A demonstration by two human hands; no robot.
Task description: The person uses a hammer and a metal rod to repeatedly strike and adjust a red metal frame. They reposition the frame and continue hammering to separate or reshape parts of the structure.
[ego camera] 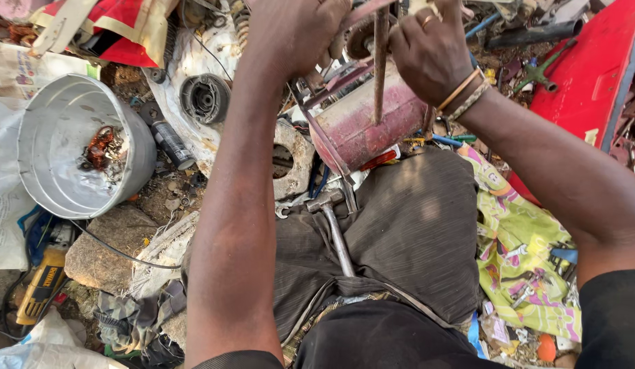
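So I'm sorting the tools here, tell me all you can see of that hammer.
The hammer lies on dark cloth over the person's lap, its grey metal head toward the worn red cylinder, its plain metal handle running down toward the body. It looks dull and scuffed. Neither hand touches it; both are up at the cylinder.

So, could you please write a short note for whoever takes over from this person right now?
Left hand: closed on the top of the red cylindrical motor housing, steadying it.
Right hand: gripped near the top of a rusty metal rod that stands upright against the housing.
The housing lies tilted above the lap. A hammer rests on the dark cloth on the lap, untouched. A metal bucket holding copper scraps sits to the left.
Done: some copper is in the bucket. Left: the housing looks unopened; its top is hidden.
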